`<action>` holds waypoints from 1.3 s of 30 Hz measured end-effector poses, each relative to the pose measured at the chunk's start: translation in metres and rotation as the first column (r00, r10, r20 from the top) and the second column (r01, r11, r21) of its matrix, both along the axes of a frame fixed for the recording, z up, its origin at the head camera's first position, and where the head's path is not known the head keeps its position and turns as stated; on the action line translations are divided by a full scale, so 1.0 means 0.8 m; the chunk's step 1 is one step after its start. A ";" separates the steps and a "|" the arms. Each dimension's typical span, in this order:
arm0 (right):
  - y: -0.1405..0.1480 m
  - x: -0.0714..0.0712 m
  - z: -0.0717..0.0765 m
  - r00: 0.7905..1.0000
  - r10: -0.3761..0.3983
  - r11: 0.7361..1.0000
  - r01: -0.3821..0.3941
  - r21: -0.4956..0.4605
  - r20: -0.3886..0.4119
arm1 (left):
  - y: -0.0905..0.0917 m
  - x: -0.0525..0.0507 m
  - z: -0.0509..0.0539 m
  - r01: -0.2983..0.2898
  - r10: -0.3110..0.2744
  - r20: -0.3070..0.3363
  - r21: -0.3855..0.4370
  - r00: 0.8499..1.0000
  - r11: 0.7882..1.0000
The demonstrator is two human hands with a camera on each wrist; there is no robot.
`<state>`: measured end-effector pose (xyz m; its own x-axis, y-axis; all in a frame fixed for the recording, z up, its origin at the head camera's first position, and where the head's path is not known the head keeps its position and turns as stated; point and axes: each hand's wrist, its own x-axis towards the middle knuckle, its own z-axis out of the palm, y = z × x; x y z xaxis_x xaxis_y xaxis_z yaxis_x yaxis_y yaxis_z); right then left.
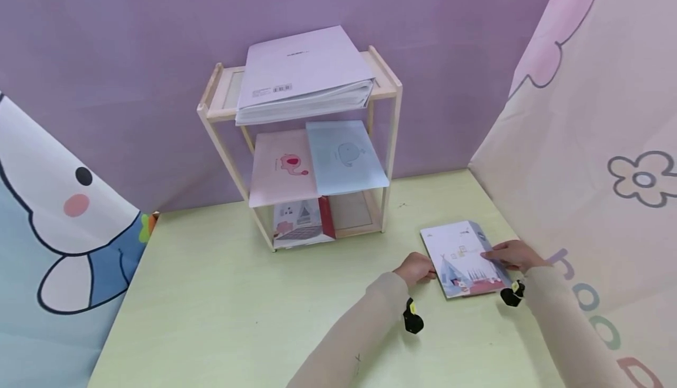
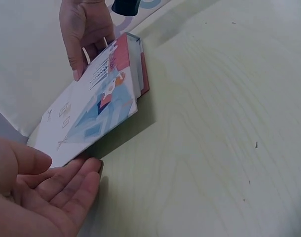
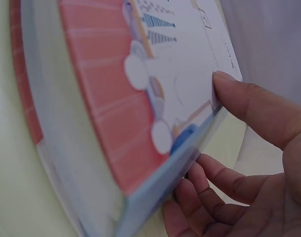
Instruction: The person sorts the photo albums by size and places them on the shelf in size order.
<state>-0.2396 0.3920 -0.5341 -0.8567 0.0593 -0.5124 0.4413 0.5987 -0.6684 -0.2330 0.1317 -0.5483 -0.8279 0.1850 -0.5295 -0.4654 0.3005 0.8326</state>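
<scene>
A hardcover notebook (image 1: 460,256) with a tent drawing on its white cover lies toward the right of the table, its near part tilted up off the surface. My right hand (image 1: 515,254) grips its right edge; in the right wrist view the thumb (image 3: 249,103) presses on the cover and the fingers (image 3: 205,192) curl beneath. At the left edge is my left hand (image 1: 416,268). The left wrist view puts its thumb (image 2: 29,157) over the cover's edge and its fingers (image 2: 74,190) under it, a light hold. The inner pages show between the red-edged covers.
A wooden rack (image 1: 394,135) stands at the back. A thick white book stack (image 1: 304,67) lies on top, pink (image 1: 282,167) and blue (image 1: 346,156) folders on the middle shelf, an illustrated book (image 1: 301,223) at the bottom. A printed curtain (image 1: 597,159) borders the table (image 1: 238,305) on the right.
</scene>
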 end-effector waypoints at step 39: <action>-0.037 0.013 -0.005 0.999 -0.037 0.979 0.035 -0.199 -0.007 | -0.014 -0.001 -0.009 -0.101 0.102 0.024 -0.015 0.995 0.995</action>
